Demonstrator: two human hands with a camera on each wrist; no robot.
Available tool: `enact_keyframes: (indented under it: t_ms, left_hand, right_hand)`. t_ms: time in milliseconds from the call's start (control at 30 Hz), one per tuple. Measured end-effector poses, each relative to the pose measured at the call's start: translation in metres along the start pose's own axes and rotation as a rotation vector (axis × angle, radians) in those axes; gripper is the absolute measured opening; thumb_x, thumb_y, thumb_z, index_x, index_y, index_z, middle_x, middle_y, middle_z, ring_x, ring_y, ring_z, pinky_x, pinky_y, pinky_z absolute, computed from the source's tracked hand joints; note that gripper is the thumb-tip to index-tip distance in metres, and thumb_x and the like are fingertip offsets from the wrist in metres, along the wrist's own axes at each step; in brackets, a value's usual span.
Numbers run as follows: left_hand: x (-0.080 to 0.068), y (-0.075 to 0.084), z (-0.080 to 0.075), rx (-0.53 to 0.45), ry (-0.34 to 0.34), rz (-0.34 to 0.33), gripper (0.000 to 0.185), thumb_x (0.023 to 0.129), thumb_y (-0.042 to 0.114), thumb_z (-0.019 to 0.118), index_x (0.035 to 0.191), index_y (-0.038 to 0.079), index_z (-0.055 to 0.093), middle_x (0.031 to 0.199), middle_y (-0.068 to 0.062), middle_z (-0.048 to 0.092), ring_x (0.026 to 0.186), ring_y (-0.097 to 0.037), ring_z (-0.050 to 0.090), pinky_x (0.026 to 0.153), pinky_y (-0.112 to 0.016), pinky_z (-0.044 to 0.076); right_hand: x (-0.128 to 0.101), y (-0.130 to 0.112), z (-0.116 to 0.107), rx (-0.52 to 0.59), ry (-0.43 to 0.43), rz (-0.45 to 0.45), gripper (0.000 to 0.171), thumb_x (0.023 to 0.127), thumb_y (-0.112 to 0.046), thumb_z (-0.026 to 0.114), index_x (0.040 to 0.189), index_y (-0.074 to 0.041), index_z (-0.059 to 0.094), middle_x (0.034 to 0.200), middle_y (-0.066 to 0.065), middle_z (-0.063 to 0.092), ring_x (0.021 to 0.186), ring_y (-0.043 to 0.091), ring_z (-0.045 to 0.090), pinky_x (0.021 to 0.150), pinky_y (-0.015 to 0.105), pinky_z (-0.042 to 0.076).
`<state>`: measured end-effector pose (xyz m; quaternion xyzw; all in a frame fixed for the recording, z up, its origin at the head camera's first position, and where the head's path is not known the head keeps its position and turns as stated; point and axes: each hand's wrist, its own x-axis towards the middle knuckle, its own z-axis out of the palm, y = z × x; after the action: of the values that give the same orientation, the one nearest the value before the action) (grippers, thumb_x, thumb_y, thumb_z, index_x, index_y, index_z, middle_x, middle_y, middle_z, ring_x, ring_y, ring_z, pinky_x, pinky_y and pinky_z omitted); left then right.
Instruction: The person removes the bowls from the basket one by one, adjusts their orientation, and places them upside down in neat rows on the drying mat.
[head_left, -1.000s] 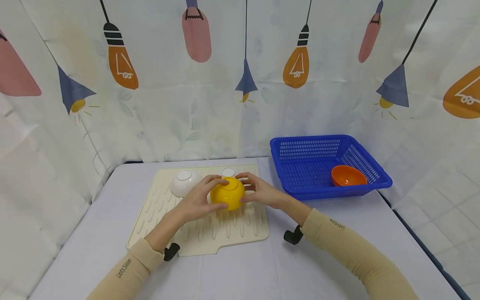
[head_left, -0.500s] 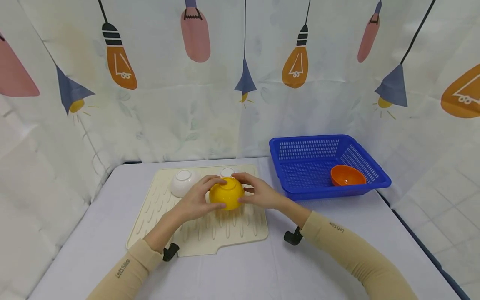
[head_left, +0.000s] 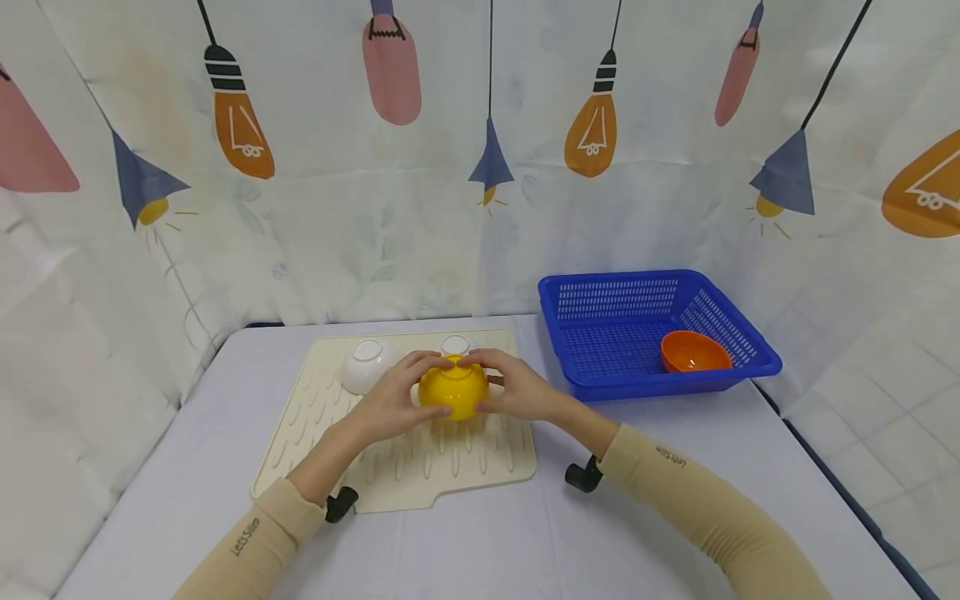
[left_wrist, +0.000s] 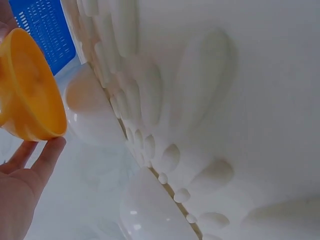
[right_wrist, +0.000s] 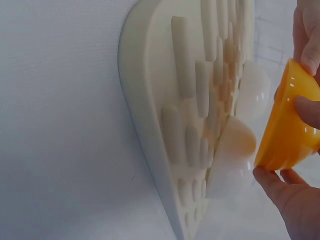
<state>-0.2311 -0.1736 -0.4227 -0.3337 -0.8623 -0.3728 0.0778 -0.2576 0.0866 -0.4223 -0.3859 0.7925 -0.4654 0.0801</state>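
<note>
Both sleeves low in frame, barely moved. Left hand (head_left: 390,402) and right hand (head_left: 517,390) stay curled round yellow bowl (head_left: 453,388), upside down, frame centre, slightly lower than a second ago, just above mat (head_left: 420,467). White bowls (head_left: 367,364) behind; basket (head_left: 652,329) right, orange bowl (head_left: 693,352) inside.

Yellow bowls (head_left: 452,388): one
White bowls (head_left: 367,364): two
Orange bowls (head_left: 694,352): one
Baskets (head_left: 600,293): one
Mats (head_left: 450,467): one
Hands (head_left: 386,402): two
</note>
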Motion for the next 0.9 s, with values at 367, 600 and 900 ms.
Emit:
enact_keyframes:
  t_ms: [367, 600, 900]
  left_hand:
    - [-0.005, -0.003, -0.004, -0.007, -0.016, -0.03, 0.061, 0.082, 0.025, 0.09, 0.135, 0.014, 0.061, 0.141, -0.003, 0.055, 0.13, -0.028, 0.052, 0.105, -0.05, 0.048]
    - [-0.011, -0.006, -0.008, -0.02, -0.008, -0.069, 0.06, 0.082, 0.026, 0.09, 0.134, 0.015, 0.062, 0.138, -0.003, 0.055, 0.127, -0.028, 0.053, 0.101, -0.052, 0.051]
    - [-0.02, -0.005, -0.016, -0.018, 0.013, -0.077, 0.06, 0.08, 0.024, 0.092, 0.131, 0.015, 0.063, 0.136, -0.001, 0.055, 0.126, -0.026, 0.054, 0.101, -0.052, 0.051]
  right_hand:
    - [0.004, 0.001, 0.008, -0.004, 0.005, 0.028, 0.063, 0.087, 0.006, 0.079, 0.144, -0.008, 0.055, 0.154, 0.005, 0.046, 0.14, 0.029, 0.044, 0.107, 0.045, 0.047]
    - [0.01, 0.0, 0.013, -0.027, 0.012, 0.014, 0.063, 0.085, 0.006, 0.08, 0.142, -0.006, 0.056, 0.154, 0.007, 0.047, 0.139, 0.029, 0.046, 0.105, 0.044, 0.048]
    - [0.016, -0.006, 0.025, -0.037, 0.028, 0.016, 0.063, 0.084, 0.007, 0.08, 0.141, -0.005, 0.057, 0.152, 0.008, 0.048, 0.14, 0.028, 0.045, 0.105, 0.044, 0.048]
